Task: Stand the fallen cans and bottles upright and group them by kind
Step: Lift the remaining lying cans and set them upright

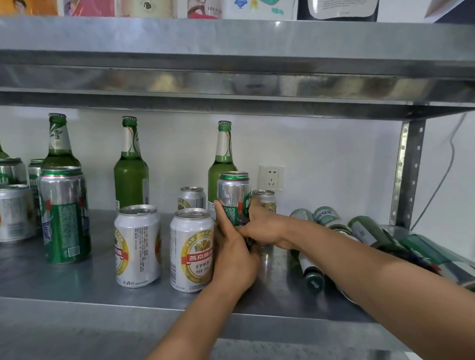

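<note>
**While Two Hands Hold One Can, Its Neighbours Are Exposed**

The left hand (234,253) and right hand (264,229) wrap the lower half of the tall silver-and-green can (234,196), upright near the middle of the grey steel shelf (58,280). Risk: a careless forearm could topple the short white-and-gold can (191,250) just beside the left hand, or roll the fallen green glass bottles (312,274) off the right front edge. Standing bottles are capped; fill levels cannot be told.

Top shelf, far right, the dark pack (340,1) reads "KITCHEN OIL CLEANING"; the near white can (191,250) shows "8°P".
</note>
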